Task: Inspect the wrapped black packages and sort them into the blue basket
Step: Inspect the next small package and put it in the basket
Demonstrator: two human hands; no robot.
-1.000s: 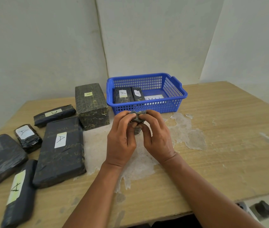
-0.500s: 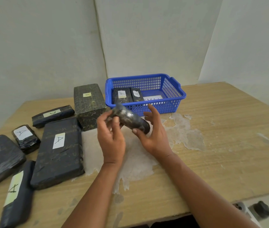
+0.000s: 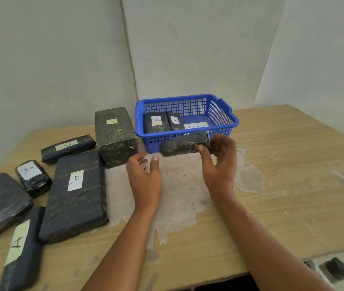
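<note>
Right hand (image 3: 221, 160), grip closed on right end of package (image 3: 184, 144): thumb in front, fingers behind. Package held off the bench (image 3: 293, 164), just in front of the basket (image 3: 188, 141) near wall. Long axis left-right, parallel to that wall. Left hand (image 3: 145, 175) empty, fingers loosely spread, just below package's left end. Basket lies beyond the grip; right hand nearer.

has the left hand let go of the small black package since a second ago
Yes. The left hand has dropped back toward the person, away from the blue basket; only the right hand holds the small black package.
</note>
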